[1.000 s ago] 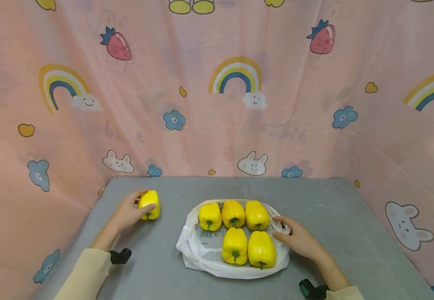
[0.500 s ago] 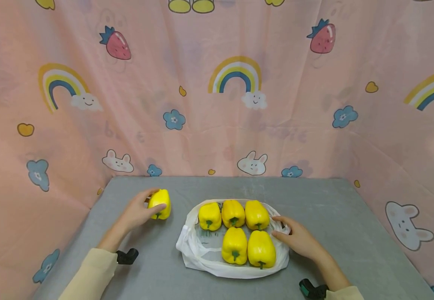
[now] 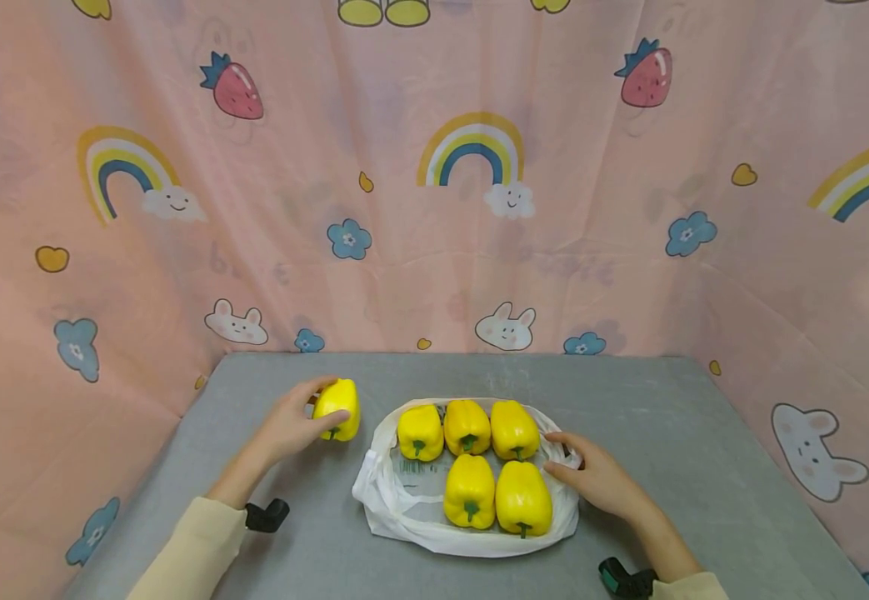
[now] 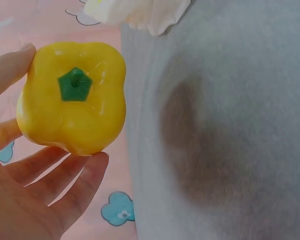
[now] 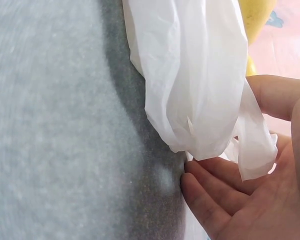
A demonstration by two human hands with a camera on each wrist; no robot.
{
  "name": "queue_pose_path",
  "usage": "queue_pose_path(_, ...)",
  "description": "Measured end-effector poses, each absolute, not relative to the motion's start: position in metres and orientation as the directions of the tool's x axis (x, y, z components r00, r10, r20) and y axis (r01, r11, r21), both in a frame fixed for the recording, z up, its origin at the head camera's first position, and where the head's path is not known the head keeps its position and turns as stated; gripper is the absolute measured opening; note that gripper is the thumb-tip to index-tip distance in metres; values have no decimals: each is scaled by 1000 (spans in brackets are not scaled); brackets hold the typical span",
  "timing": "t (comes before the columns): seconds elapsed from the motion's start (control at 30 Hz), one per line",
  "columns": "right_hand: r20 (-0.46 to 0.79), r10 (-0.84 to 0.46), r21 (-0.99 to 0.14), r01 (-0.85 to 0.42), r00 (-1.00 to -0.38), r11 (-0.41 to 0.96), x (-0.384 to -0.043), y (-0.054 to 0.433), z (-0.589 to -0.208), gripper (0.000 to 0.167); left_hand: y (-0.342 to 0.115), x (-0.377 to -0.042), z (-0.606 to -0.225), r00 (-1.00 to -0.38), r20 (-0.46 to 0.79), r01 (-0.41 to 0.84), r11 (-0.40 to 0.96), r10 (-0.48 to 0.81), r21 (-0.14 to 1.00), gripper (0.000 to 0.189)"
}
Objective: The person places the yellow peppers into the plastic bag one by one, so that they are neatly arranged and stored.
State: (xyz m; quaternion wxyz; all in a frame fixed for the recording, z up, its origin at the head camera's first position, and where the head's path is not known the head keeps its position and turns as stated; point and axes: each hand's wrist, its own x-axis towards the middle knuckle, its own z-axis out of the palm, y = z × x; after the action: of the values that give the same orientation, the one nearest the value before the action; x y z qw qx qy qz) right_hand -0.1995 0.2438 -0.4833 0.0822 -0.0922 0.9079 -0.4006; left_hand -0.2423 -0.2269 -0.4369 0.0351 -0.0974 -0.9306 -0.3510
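Observation:
My left hand [image 3: 289, 427] grips a yellow bell pepper [image 3: 340, 410], thumb on one side and fingers on the other, over the table left of the bag. In the left wrist view the pepper [image 4: 72, 122] shows its green stem, and its shadow falls on the cloth. A white plastic bag [image 3: 471, 546] lies spread with its mouth facing up. Several yellow bell peppers [image 3: 470, 492] sit inside it, three in the far row and two nearer. At the bag's right edge, my right hand [image 3: 605, 479] holds the rim, with the plastic [image 5: 200, 80] between thumb and fingers.
A grey cloth-covered table [image 3: 651, 408] lies beneath everything. Behind and at both sides hangs a pink printed curtain [image 3: 434, 275]. Inside the bag, the near-left part shows bare plastic with a printed barcode [image 3: 413, 468].
My left hand has carried the yellow bell pepper rightward, closer to the bag. The right hand, the bag and the peppers in it have stayed where they were.

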Motion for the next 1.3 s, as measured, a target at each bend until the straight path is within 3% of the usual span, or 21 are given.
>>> queue_pose_path(0.4, -56, -242, -734, -124, -969, 668, -199, 244, -482, 56, -209, -234, -427, -937, 251, 348, 708, 244, 614, 67)
queue_pose_path(1.3, -70, -235, -725, -112, -970, 679, -198, 241, -480, 57, -181, -209, -401, -880, 283, 471, 617, 383, 630, 64)
